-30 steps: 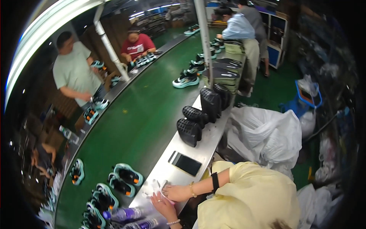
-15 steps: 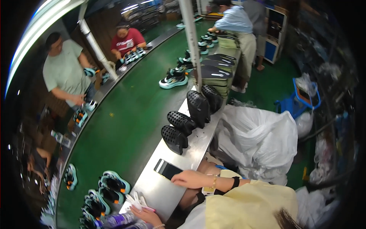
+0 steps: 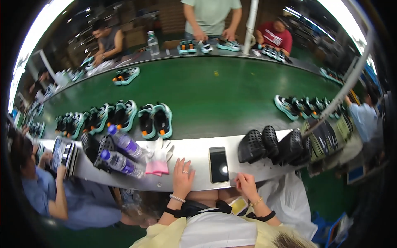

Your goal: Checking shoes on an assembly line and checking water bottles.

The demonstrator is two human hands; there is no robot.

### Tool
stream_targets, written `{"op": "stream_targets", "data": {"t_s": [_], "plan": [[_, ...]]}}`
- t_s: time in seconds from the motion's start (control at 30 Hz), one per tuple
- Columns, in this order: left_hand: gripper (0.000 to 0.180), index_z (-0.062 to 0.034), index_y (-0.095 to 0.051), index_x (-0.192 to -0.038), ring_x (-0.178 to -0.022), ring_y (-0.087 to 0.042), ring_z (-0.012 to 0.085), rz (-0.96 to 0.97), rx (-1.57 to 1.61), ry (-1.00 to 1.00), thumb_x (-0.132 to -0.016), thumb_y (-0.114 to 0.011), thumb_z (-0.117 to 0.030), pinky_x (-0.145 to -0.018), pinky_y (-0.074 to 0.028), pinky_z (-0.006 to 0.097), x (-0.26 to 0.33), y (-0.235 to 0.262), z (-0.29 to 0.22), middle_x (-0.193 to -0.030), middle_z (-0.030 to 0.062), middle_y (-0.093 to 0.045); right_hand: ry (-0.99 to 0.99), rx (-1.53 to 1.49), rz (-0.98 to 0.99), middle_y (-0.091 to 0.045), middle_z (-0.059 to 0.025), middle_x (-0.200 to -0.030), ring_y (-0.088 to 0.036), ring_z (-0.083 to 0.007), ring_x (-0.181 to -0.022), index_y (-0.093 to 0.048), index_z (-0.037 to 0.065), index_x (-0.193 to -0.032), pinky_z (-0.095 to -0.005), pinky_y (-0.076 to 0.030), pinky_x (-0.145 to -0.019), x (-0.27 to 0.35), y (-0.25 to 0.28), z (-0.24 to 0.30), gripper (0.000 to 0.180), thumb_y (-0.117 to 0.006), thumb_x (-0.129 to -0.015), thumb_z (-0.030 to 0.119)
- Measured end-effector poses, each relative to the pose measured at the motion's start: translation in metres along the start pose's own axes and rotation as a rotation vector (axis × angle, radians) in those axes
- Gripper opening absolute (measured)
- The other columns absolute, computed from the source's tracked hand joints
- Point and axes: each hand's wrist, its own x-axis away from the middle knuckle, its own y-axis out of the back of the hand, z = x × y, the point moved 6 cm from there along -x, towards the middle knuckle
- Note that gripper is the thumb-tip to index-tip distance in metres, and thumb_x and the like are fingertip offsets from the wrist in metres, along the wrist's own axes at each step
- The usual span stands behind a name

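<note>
having moved off the gloves (image 3: 159,159), the left hand (image 3: 182,177) is lying on the table (image 3: 200,153), fingers slightly apart. the right hand (image 3: 247,184) is curling beside the phone (image 3: 218,164), i cannot tell if fingertips are meeting. the phone is lying between both hands.

The steel tabletop (image 3: 192,148) carries one smartphone (image 3: 218,164) near its front edge, two purple-labelled bottles (image 3: 129,144), four black perforated clogs (image 3: 251,146) toward its right end, and white, pink-cuffed gloves (image 3: 158,160) (overlapping, so uncountable). Two teal-soled sneakers (image 3: 162,120) stand paired at the green belt's (image 3: 206,99) near edge; one clear bottle (image 3: 153,44) stands beyond its far edge.
</note>
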Motion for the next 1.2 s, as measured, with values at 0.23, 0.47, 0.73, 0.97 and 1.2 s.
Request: {"op": "stream_targets", "data": {"t_s": [0.23,0.47,0.73,0.97,1.2], "plan": [[0.041,0.0005,-0.056,-0.123,-0.132,-0.039,0.0394,0.015,-0.099,0.104,-0.091,-0.060,-0.024,-0.108,-0.036,0.046,-0.002,-0.010,0.006,-0.134,0.0223,-0.048,0.045,-0.195,-0.014,-0.052,-0.0007,-0.053,-0.045,-0.0055,-0.047,-0.063,-0.002,-0.075,-0.0221,-0.035,-0.046,-0.015,-0.017,-0.024,0.042,-0.047,-0.102,0.026],[0.041,-0.0003,-0.058,-0.122,-0.131,-0.040,0.0377,0.023,-0.157,0.107,-0.090,-0.060,-0.025,-0.108,-0.037,0.044,-0.004,-0.006,0.011,-0.134,0.0217,-0.049,0.034,-0.100,0.107,-0.055,-0.0023,-0.054,-0.046,-0.0062,-0.044,-0.063,-0.001,-0.082,-0.0206,-0.034,-0.043,-0.025,-0.026,-0.019,0.032,-0.049,-0.101,0.021],[0.044,-0.0003,-0.056,-0.126,-0.131,-0.040,0.0388,0.060,-0.212,0.056,-0.092,-0.056,-0.029,-0.110,-0.034,0.043,-0.002,-0.007,0.011,-0.133,0.0242,-0.049,0.195,-0.185,-0.125,-0.055,-0.0035,-0.059,-0.048,-0.0077,-0.045,-0.054,0.005,-0.114,-0.0211,-0.037,-0.041,-0.005,-0.024,-0.017,0.023,-0.040,-0.103,0.018],[0.045,0.0000,-0.057,-0.123,-0.126,-0.044,0.0412,0.038,-0.238,0.041,-0.089,-0.060,-0.029,-0.108,-0.036,0.046,0.015,-0.018,0.009,-0.129,0.0257,-0.051,0.199,-0.167,-0.010,-0.058,-0.0049,-0.062,-0.046,-0.0066,-0.043,-0.051,0.006,-0.118,-0.0203,-0.037,-0.040,-0.017,-0.019,-0.036,0.026,-0.033,-0.105,0.020],[0.042,-0.0008,-0.055,-0.122,-0.127,-0.042,0.0428,0.013,-0.175,0.040,-0.088,-0.060,-0.026,-0.106,-0.036,0.048,-0.005,-0.014,0.003,-0.131,0.0254,-0.048,0.249,-0.222,-0.222,-0.055,-0.0023,-0.059,-0.046,-0.0059,-0.046,-0.056,0.002,-0.107,-0.0203,-0.036,-0.043,-0.012,-0.013,-0.021,0.026,-0.037,-0.105,0.021]]}}
